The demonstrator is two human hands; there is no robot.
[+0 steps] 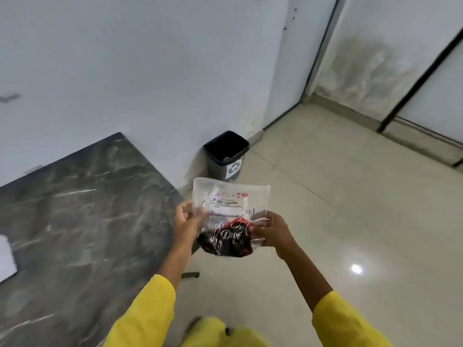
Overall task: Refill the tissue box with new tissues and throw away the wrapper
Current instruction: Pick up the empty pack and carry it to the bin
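Note:
An empty clear plastic tissue wrapper (229, 214) with a black and red printed lower part hangs in the air in front of me, over the floor. My left hand (186, 222) pinches its left edge and my right hand (271, 232) pinches its right edge, stretching it flat between them. A dark bin (225, 156) with a recycling label stands open on the floor against the wall, just beyond the wrapper. A white object (6, 256), only partly in view, lies at the left edge of the table. The tissue box is not recognisable in view.
A dark marble table (82, 221) fills the left side, its corner close to my left forearm. Pale glossy floor tiles (350, 209) spread to the right. White walls and a dark-framed door (375, 71) stand behind the bin.

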